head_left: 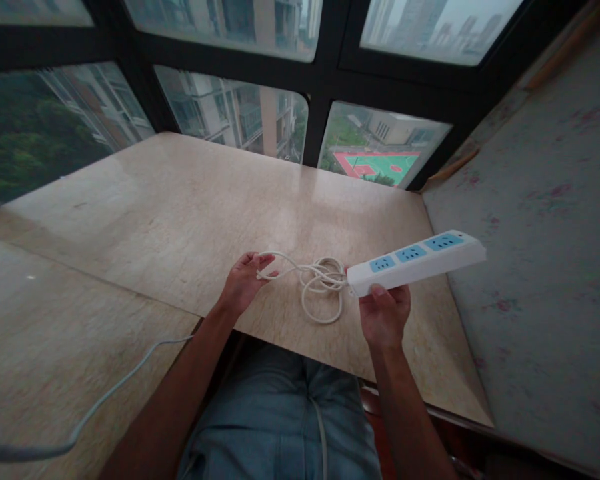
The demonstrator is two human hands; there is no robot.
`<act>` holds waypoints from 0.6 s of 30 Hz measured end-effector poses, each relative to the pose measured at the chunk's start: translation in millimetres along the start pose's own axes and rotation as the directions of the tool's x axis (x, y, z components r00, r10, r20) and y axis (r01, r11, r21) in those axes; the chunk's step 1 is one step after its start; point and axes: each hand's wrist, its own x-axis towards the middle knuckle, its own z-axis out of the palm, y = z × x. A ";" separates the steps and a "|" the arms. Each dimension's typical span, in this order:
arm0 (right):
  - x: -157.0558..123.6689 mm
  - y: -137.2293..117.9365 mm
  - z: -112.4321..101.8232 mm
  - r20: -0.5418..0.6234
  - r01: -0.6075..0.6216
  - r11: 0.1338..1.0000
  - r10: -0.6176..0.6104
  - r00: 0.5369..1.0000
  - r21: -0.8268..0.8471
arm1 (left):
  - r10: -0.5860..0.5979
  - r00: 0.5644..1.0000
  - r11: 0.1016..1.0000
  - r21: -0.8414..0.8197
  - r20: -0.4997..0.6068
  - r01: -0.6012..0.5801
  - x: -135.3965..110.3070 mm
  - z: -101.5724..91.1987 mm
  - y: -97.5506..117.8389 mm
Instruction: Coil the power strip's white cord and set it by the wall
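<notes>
A white power strip (405, 270) with three blue socket panels is tilted up to the right, raised over the sill. My right hand (384, 313) grips it near its left end, thumb on the near side and the other fingers underneath. From that end runs a cream-white cord (323, 283), looped loosely in the middle. My left hand (245, 280) is closed on a bend of this cord at the left, thumb and fingers round it. The cord's plug does not show clearly.
The beige stone-patterned sill (230, 193) stretches to dark-framed windows (325, 80). At right stands a floral-papered wall (540, 267). Another white cable (130, 375) crosses the lower left. My legs (285, 413) are below the sill's front edge.
</notes>
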 end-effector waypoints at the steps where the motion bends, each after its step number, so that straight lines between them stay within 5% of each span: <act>1: 1.7 -2.6 2.9 0.006 -0.004 1.000 0.004 1.000 0.007 | -0.011 1.000 1.000 -0.011 0.016 0.011 -4.0 1.2 -0.3; 11: 30.7 -16.0 50.7 0.139 -0.151 0.973 0.127 0.982 0.175 | -0.039 0.999 0.953 0.301 0.033 0.028 -32.6 11.6 -19.6; 18: 40.1 -5.9 88.6 0.421 -0.470 0.859 0.358 0.834 0.201 | 0.126 0.988 0.935 0.345 -0.093 -0.086 -28.7 7.9 -22.3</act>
